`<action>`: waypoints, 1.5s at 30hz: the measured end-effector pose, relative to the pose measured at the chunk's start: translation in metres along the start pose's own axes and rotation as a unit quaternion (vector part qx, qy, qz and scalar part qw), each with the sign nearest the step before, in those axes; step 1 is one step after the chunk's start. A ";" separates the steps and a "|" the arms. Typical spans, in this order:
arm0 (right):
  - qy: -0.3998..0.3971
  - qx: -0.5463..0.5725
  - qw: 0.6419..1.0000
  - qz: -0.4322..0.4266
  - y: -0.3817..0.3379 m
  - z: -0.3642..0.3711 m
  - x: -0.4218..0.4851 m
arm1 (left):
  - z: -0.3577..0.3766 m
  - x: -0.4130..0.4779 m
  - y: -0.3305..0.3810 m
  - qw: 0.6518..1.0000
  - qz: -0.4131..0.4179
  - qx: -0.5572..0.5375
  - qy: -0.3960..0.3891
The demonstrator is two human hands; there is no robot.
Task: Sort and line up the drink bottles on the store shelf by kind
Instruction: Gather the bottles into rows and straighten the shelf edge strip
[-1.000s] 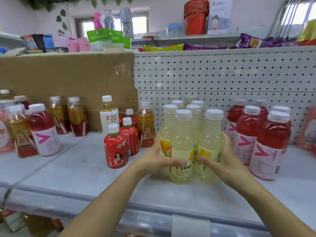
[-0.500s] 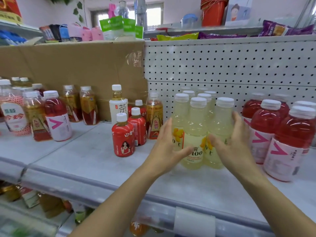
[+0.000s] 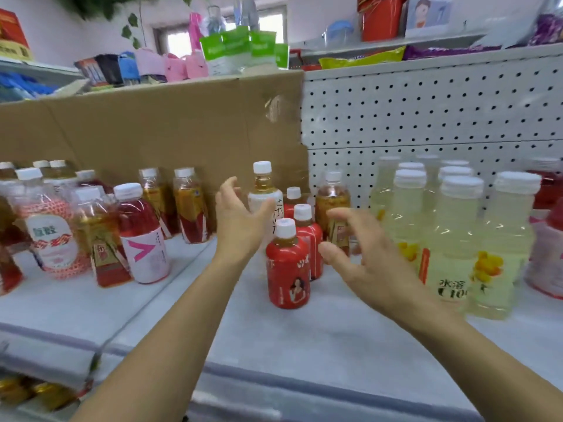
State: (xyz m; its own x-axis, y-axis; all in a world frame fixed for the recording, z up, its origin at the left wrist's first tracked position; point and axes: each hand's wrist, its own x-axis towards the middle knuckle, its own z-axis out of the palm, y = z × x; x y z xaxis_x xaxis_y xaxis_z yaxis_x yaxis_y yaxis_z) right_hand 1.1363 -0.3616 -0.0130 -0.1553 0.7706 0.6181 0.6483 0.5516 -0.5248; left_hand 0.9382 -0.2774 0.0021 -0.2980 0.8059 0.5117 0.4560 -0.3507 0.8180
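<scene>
On the shelf [image 3: 304, 345], left hand [image 3: 239, 228] and right hand [image 3: 365, 260], fingers spread and empty, flank red-labelled bottles [image 3: 288, 269] of amber drink.

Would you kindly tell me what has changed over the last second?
Both hands let go of the yellow bottles and moved left; left hand and right hand are now open either side of the red bottles, holding nothing. The yellow bottles stayed grouped upright.

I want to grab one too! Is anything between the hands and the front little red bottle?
Nothing visible does. The left hand and right hand hover open either side of the front red bottle.
</scene>
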 end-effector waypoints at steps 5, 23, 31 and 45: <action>-0.068 -0.043 0.991 0.108 -0.013 0.048 0.011 | 0.006 0.029 -0.026 0.982 0.020 -0.014 -0.187; -0.019 -0.179 0.979 0.099 -0.028 0.111 0.056 | -0.093 -0.006 -0.065 0.920 0.358 0.148 0.055; 0.001 -0.261 0.955 0.143 -0.006 0.086 0.066 | -0.028 -0.005 -0.063 0.942 0.112 0.226 -0.222; 0.162 -0.143 0.976 0.024 0.022 0.075 0.073 | -0.023 0.000 -0.064 0.953 0.125 0.167 -0.221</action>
State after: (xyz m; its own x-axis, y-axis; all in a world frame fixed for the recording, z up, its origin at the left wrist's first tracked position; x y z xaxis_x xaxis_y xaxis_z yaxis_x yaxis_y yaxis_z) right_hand 1.0832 -0.2694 -0.0226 0.0943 0.6271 0.7732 0.8373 0.3701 -0.4023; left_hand 0.8894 -0.2654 -0.0444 0.2036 0.8651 0.4585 0.7301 -0.4461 0.5176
